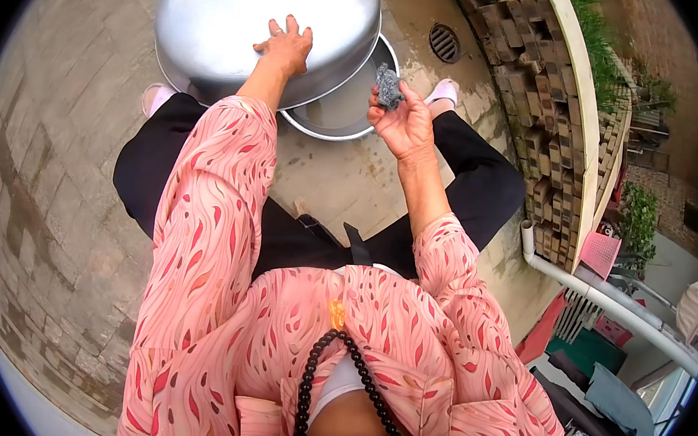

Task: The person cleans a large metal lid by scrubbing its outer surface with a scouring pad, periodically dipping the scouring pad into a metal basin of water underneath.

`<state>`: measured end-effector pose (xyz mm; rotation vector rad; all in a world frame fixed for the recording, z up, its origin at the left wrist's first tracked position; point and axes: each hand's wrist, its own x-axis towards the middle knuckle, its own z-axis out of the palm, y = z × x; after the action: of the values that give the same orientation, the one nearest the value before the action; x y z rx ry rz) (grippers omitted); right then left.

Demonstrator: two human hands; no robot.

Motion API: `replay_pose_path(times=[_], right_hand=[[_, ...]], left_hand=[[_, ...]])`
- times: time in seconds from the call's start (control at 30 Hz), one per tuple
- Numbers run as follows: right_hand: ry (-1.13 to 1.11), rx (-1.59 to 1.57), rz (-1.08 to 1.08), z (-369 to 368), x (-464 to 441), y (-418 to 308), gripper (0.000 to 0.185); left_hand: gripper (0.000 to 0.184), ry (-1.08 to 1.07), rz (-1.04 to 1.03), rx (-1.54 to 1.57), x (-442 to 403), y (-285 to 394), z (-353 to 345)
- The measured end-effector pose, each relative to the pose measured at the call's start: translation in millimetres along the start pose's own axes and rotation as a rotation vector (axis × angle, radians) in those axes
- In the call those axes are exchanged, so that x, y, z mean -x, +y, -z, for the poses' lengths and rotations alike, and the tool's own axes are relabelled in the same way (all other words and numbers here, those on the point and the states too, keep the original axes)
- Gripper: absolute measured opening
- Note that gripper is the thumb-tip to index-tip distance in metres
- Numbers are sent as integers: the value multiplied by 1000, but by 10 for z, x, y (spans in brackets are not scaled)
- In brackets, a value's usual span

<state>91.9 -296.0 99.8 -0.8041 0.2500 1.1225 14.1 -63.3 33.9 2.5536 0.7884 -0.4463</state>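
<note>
The left hand [287, 49] lies spread on the domed lid [208, 27]. The right hand [405, 124], partly closed, pinches a grey scourer [389, 88].

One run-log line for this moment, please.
left hand: spread on domed lid | right hand: holding grey scouring pad | basin: partly hidden by lid

A: Position of lid [224, 32]?
B: Before the person, left of centre, overlapping the basin [335, 137] in view; left hand [287, 52] on top.
A: Scouring pad [389, 87]?
B: In right hand [407, 126], near the basin's right side.
A: Surroundings?
B: Left shoe [157, 99] left of basin, right shoe [444, 91] right. Drain [444, 43] ahead-right; stacked bricks [542, 110] farther right.
</note>
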Motion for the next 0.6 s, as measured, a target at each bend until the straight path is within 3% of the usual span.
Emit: replay_pose_path(times=[0.07, 0.13, 0.23, 0.33, 0.37, 0.47, 0.5, 0.6], right_hand=[[-3, 42, -43, 35, -9, 24, 23], [78, 51, -55, 115, -105, 51, 14], [203, 46, -119, 448, -344, 40, 8], [386, 297, -67, 648, -474, 100, 21], [442, 380, -84, 715, -542, 104, 17], [601, 809, -125, 879, -834, 157, 10], [512, 997, -147, 1043, -975, 139, 30], [384, 1723, 163, 1386, -1467, 98, 31]], left_hand=[[59, -15, -2, 51, 79, -15, 17], [58, 10, -28, 31, 163, -76, 3], [68, 27, -87, -8, 57, -243, -157], [76, 83, -37, 60, 24, -244, -126], [82, 134, 5, 21, 57, -225, -89], [97, 207, 102, -45, 129, -171, 51], [103, 176, 135, -26, 115, -189, 81], [116, 171, 179, 52, 48, -334, 63]])
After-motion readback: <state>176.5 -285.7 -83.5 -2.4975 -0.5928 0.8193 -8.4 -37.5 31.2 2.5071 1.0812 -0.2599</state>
